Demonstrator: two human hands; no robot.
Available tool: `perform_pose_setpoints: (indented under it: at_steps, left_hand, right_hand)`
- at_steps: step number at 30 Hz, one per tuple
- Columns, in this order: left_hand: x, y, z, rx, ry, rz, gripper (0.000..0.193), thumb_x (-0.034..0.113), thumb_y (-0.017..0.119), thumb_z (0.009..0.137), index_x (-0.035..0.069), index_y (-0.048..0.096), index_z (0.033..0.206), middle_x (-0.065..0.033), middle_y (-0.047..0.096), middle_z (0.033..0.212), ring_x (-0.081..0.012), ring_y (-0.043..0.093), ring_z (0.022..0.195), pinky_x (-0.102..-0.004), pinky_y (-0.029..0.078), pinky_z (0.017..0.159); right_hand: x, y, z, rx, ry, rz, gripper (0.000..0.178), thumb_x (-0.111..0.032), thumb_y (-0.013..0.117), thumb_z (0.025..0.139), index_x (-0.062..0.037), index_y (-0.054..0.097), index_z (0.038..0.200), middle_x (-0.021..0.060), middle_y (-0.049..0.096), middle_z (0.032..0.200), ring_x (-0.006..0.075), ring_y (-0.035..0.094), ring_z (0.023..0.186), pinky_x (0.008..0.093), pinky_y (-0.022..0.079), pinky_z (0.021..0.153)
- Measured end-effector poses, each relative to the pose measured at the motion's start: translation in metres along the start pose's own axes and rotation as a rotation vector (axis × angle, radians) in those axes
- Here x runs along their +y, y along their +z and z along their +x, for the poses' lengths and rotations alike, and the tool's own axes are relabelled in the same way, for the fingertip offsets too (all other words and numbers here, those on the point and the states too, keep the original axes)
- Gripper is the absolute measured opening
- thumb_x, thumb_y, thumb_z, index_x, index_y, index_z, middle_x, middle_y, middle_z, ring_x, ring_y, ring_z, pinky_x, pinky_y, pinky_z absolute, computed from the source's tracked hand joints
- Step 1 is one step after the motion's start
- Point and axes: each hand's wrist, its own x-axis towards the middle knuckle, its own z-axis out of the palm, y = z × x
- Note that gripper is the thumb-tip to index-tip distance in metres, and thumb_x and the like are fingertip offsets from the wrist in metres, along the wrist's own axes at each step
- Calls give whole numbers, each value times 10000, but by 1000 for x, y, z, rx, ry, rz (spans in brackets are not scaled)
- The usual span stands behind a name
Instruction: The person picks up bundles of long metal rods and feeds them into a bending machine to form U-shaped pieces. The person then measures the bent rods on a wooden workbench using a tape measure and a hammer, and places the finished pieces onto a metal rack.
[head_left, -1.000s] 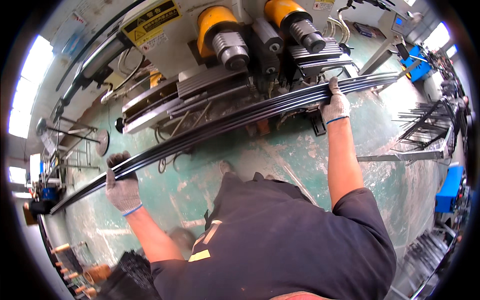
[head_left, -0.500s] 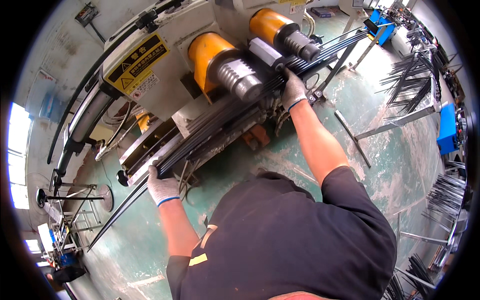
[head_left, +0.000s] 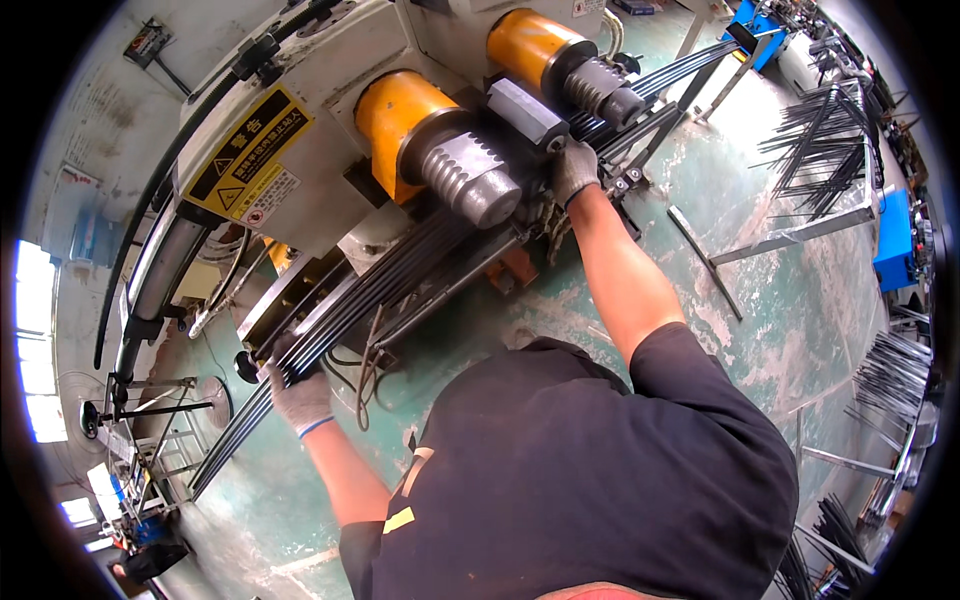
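A bundle of long dark metal rods (head_left: 345, 305) runs slantwise across a machine (head_left: 330, 150), from lower left to upper right. My left hand (head_left: 301, 400), in a pale glove, is closed round the bundle near its lower left end. Farther right, my gloved right hand (head_left: 574, 172) is curled at the bundle's near side, close to the end of a grey six-sided block (head_left: 522, 110); its fingers are partly hidden. Two orange cylinders (head_left: 405, 105) (head_left: 535, 42) with ridged metal rollers (head_left: 470, 178) (head_left: 605, 92) stick out above the rods.
Racks with loose dark rods (head_left: 815, 150) stand to the right, beside a blue box (head_left: 893, 240). A fan (head_left: 213, 402) and a metal frame are at the left. Hoses (head_left: 365, 385) hang under the machine. The green floor (head_left: 480, 310) is worn.
My left hand has shifted down and left along with the rods, which now lie more spread side by side. My right hand has moved slightly up and left, toward the six-sided block.
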Motion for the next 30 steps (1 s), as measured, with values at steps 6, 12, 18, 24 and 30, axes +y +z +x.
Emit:
perform_pose_setpoints:
  at_steps: [6,12,18,24,30]
  left_hand:
    - [9,-24,11,203,218,150,353,245,529,1125,-23,675,1302,-167,726,1306,-331,662,1261,-522,481,1185]
    - [-92,55,-23,226,-3,162,397,296,632,1084,4,658,1351,-163,659,1422,-383,585,1345,-602,422,1210]
    - [-36,9,-7,145,174,-11,346,294,566,1101,-2,692,1229,-157,737,1249,-370,663,1246,-576,483,1166]
    - [-20,0,-10,226,274,137,255,254,597,1096,34,696,1178,-134,745,1159,-332,686,1183,-541,536,1118]
    - [-89,51,-17,240,224,133,319,301,624,1079,20,704,1207,-111,750,1229,-292,685,1210,-470,522,1154]
  right_hand:
    - [-38,23,-29,210,308,188,318,-291,647,1023,6,713,1115,93,722,957,238,705,866,402,545,729]
    - [-40,23,-50,278,404,507,385,-372,631,1042,-11,728,1134,75,716,972,211,661,838,391,527,742]
    - [5,-34,-91,124,42,248,482,-380,540,1120,19,620,1377,109,679,1341,218,635,1175,351,482,1056]
    - [69,-95,-108,-100,368,587,549,-152,378,1102,-45,377,1641,104,414,1695,255,367,1568,415,288,1298]
    - [157,-125,-105,-203,222,380,593,-170,424,1073,-96,359,1658,86,356,1729,279,311,1590,458,240,1309]
